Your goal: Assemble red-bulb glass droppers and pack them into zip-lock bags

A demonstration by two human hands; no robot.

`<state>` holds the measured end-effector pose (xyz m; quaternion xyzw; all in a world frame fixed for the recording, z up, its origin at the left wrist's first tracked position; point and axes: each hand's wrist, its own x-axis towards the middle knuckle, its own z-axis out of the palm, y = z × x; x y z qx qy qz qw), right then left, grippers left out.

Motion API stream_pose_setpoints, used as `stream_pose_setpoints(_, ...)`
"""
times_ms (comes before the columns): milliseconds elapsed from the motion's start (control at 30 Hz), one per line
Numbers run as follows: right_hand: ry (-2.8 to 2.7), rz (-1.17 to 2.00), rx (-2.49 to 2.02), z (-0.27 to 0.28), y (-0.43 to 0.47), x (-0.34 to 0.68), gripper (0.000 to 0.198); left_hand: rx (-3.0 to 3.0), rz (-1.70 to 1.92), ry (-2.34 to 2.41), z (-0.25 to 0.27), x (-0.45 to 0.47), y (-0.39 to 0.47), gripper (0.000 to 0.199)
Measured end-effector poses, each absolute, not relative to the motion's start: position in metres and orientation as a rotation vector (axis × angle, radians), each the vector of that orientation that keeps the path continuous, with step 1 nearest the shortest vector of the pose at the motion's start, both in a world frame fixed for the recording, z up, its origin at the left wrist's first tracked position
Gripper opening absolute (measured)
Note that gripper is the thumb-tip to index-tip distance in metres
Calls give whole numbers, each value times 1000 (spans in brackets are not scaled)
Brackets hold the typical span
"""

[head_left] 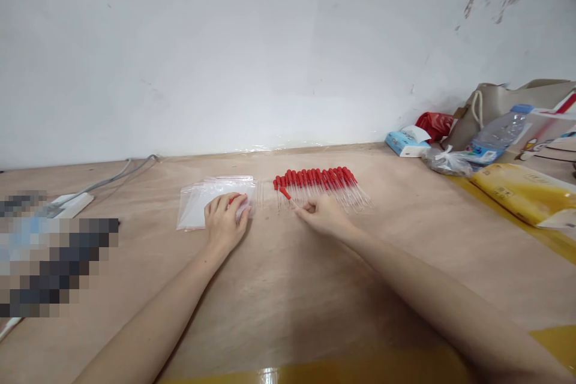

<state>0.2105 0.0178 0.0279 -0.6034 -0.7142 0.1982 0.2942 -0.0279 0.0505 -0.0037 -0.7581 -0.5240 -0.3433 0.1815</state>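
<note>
Right hand point(327, 215) on one tube, left hand point(225, 219) on bags

Right thumb and fingers are pinched together on the clear stem of a single red-capped tube point(285, 192), slanted near the left end of a row of red-capped tubes point(315, 179). Left hand lies over the right part of overlapping clear plastic bags point(191, 207); red shows at its fingers, but cannot tell whether they clamp anything. Thin pale strips point(261, 193) lie between bags and row on the brown tabletop point(252, 306).

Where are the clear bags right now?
In the head view, the clear bags lie left of centre on the table, partly under the left hand, left of the red-topped tubes.
</note>
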Motion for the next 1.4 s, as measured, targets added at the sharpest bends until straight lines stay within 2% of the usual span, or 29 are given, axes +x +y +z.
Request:
stream_pose_setpoints(133, -1758, 374, -1733, 29, 51, 178, 21, -2106, -900, -1498, -8, -35, 60, 24)
stream_pose_setpoints(367, -1851, 155, -1909, 13, 84, 133, 25, -2161, -826, -1585, -16, -37, 67, 32)
stream_pose_setpoints(700, -1911, 43, -1917, 12, 85, 122, 24, -2306, -1016, -1518, -20, -36, 70, 26)
stream_pose_setpoints(1200, -1919, 294, -2036, 24, 96, 107, 20, -2379, -1043, -1558, -14, -30, 63, 25)
stream_pose_setpoints(1400, -1920, 268, -2006, 28, 84, 117, 24, -2368, -983, -1544, -15, -32, 63, 26)
